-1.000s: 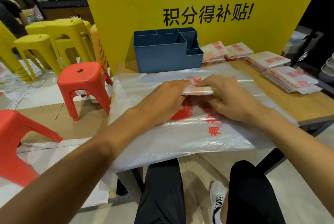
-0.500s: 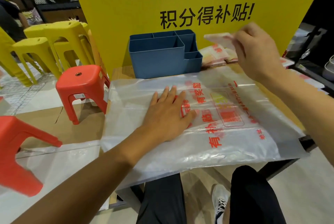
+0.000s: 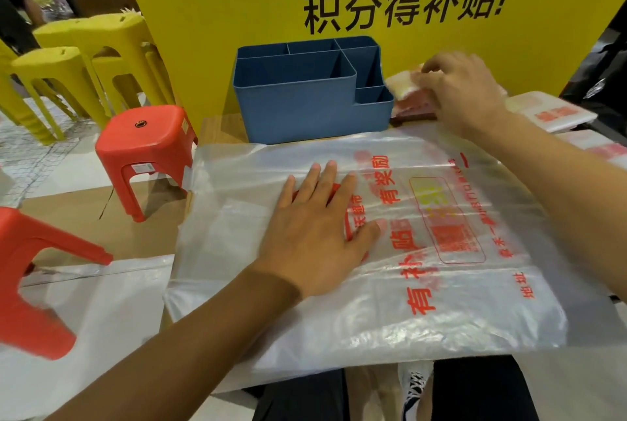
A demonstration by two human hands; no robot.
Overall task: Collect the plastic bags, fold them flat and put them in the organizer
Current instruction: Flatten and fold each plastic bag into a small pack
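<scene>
- Head view: my left hand (image 3: 315,234) lies flat, fingers straight, pressing the big unfolded plastic bag (image 3: 458,285) on the table.
- My right hand (image 3: 458,91) pinches a small folded bag (image 3: 402,84) with curled fingers, just beside the blue organizer (image 3: 295,105), above a pile of folded bags (image 3: 412,111).
- More folded bags (image 3: 549,113) sit on my far right.
- The organizer's slots look empty to me, so I think no bags are in yet.
- Left to do, I think: fold the big bag and move all the folded bags in.
</scene>
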